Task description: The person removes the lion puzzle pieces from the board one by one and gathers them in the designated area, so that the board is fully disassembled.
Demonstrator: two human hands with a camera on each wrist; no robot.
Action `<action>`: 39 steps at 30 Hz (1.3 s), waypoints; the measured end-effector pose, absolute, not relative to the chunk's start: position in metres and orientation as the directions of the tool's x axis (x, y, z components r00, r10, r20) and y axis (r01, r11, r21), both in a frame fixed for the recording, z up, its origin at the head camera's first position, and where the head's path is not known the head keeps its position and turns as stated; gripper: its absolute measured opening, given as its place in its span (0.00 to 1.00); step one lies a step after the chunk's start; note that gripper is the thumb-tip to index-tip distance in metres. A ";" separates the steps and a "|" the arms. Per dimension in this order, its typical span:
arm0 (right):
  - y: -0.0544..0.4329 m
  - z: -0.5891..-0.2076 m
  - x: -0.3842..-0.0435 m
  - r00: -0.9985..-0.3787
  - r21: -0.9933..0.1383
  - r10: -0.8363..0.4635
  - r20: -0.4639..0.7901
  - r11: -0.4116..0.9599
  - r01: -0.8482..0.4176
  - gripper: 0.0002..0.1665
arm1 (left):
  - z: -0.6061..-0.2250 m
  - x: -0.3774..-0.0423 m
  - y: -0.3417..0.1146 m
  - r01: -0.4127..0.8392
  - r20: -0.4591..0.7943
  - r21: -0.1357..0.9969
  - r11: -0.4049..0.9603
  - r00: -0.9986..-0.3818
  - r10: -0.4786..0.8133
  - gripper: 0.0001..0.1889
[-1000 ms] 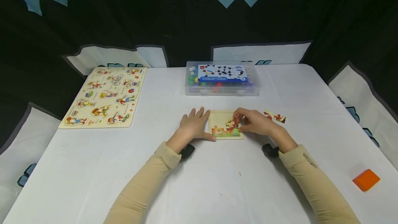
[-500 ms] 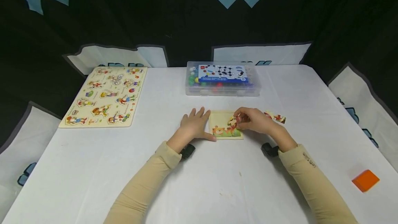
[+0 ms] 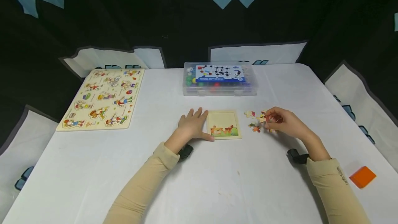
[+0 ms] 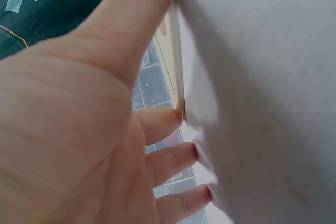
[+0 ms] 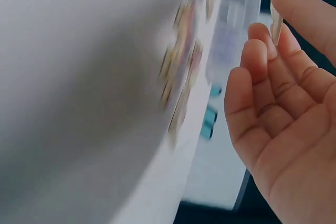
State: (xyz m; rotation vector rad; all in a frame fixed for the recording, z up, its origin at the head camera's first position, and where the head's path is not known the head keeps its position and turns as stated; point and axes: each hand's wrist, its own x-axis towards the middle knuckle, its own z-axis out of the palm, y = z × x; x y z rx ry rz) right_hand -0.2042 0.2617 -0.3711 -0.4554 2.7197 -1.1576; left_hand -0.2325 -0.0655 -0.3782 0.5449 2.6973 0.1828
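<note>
My left hand (image 3: 193, 126) lies with fingers spread at the left side of a small square wooden puzzle tray (image 3: 221, 117). In the left wrist view its thumb and a finger touch the tray's edge (image 4: 180, 72). Fitted jigsaw pieces (image 3: 224, 131) with an orange animal and green ground fill the tray's lower part; bare wood shows above. My right hand (image 3: 287, 123) is over the loose jigsaw pieces (image 3: 255, 127) on the table to the right. Between its thumb and fingers it pinches a thin jigsaw piece (image 5: 275, 27), seen edge-on in the right wrist view. The hand hides some loose pieces.
A clear plastic case (image 3: 220, 91) of coloured balls, with a printed label, stands at the back. A large wooden picture board (image 3: 102, 104) lies at the left. An orange block (image 3: 362, 177) sits near the right edge of the white table (image 3: 217, 189).
My right hand has moved right, from above the tray to the loose pieces, carrying a jigsaw piece with it. My left hand stays at the tray's left side.
</note>
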 end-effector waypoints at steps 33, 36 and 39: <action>0.299 -0.378 -0.186 -0.956 -0.736 -0.276 -0.103 0.668 -0.114 0.23 | -0.378 -0.231 -0.066 0.351 -0.340 0.199 0.915 -0.851 0.400 0.58; 0.277 -0.379 -0.196 -0.927 -0.784 -0.367 -0.075 0.596 -0.173 0.22 | -0.378 -0.231 -0.066 0.352 -0.341 0.196 0.915 -0.851 0.400 0.57; 0.250 -0.380 -0.207 -0.877 -0.817 -0.475 -0.066 0.530 -0.226 0.21 | -0.379 -0.232 -0.065 0.353 -0.341 0.192 0.916 -0.851 0.400 0.57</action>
